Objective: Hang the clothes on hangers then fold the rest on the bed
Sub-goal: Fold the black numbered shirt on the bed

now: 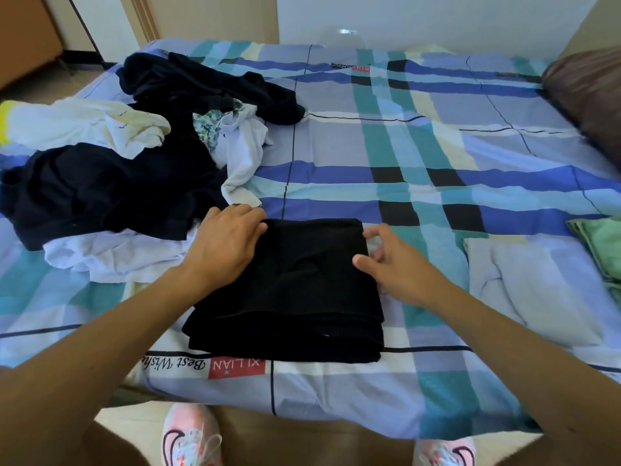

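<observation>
A folded black garment (302, 297) lies on the plaid bed sheet (437, 156) near the bed's front edge. My left hand (225, 243) rests flat on the garment's far left corner, fingers together. Over the garment's right edge hovers my right hand (396, 260), fingers spread and slightly curled, holding nothing. To the left, a heap of unfolded clothes (134, 146) holds dark navy, white, cream and floral pieces.
A folded pale lilac garment (524, 284) and a green one (601, 243) lie at the right. A brown pillow (591, 95) sits at the far right corner. My pink shoes (191, 438) stand on the floor below the bed edge.
</observation>
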